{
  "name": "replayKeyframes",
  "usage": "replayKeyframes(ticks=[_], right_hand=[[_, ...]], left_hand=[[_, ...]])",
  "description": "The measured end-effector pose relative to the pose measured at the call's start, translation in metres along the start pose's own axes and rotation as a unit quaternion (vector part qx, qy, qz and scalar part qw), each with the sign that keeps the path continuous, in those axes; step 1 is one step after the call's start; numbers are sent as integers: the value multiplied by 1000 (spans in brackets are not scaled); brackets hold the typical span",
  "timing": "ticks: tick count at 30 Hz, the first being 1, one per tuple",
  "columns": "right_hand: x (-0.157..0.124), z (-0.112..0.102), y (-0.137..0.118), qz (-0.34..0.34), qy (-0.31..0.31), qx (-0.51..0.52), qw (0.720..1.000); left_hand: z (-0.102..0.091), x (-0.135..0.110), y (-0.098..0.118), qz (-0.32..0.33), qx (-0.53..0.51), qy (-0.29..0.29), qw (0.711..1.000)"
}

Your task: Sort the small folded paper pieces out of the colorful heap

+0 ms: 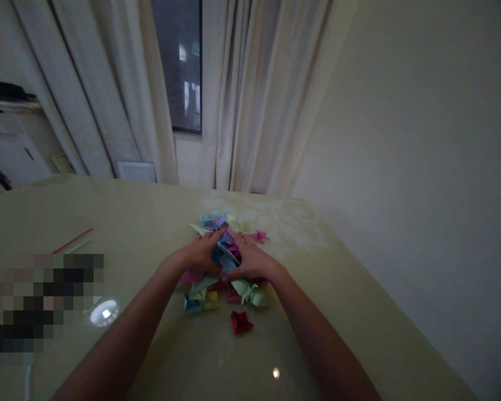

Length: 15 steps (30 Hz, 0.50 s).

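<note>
A heap of small folded paper origami pieces (229, 259) in blue, purple, pink, green and yellow lies on the table. My left hand (202, 253) curves around its left side, and my right hand (250, 257) curves around its right. Both thumbs point inward at the near side, and blue, purple and magenta pieces are clasped between the two palms. Some fingertips are hidden behind the paper. Light green pieces (249, 292) and a yellow one (211, 301) spread below my wrists. A red folded piece (241, 323) lies apart, nearer to me. One pink piece (259, 236) sits beyond my right hand.
The glossy pale table (158, 209) meets a wall (401, 139) on the right. Curtains (267, 94) and a window (183, 67) stand behind it. A pink stick (72, 240) and a green stick (78, 247) lie at left, beside a blurred-out patch.
</note>
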State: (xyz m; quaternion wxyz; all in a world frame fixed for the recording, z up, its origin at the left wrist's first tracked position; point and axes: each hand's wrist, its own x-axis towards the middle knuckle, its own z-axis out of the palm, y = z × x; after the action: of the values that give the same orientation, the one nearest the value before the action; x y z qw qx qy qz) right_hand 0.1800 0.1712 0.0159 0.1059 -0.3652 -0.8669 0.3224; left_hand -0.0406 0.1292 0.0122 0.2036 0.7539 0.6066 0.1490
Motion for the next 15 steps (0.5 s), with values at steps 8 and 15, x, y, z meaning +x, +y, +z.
replayKeyframes(ticks=[8,15], right_hand=[[12,4,3,-73,115,29,990],[5,-26,-16,-119,275,16,954]], left_hand=[[-2,10,15,84,-82,83,990],[-52,-9,39,79,-101,212,969]])
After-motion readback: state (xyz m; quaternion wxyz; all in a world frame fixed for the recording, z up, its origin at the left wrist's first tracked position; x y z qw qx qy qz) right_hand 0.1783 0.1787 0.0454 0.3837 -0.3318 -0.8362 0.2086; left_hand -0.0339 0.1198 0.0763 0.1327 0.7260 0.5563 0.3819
